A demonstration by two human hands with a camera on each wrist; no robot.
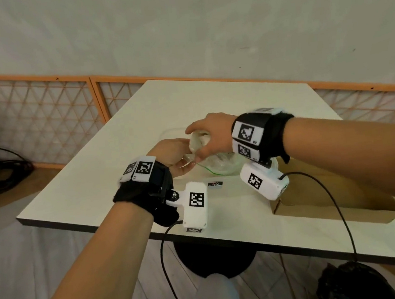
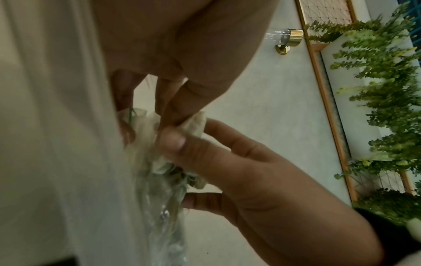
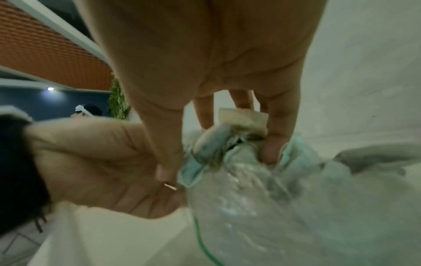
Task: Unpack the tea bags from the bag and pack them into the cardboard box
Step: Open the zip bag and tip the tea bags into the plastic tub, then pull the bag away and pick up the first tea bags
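Here, left hand point(image 1: 170, 152) grip pinching bag point(image 1: 217, 165) mouth; right hand point(image 1: 211, 135) grip pinching blurred tea bag point(image 3: 242, 118)

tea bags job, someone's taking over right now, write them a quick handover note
Left hand: holds the mouth of the clear plastic bag, keeping it open.
Right hand: fingers reach into the bag mouth, with a grip on one tea bag that is partly out.
Bag: on the white table, just left of the cardboard box, more tea bags bunched inside.
Box: open at the table's right front edge; what shows of its inside looks empty, though the right arm hides part of it.
Done: bag opened, first tea bag gripped.
Left: lift this one out, place it in the box, repeat for the rest.
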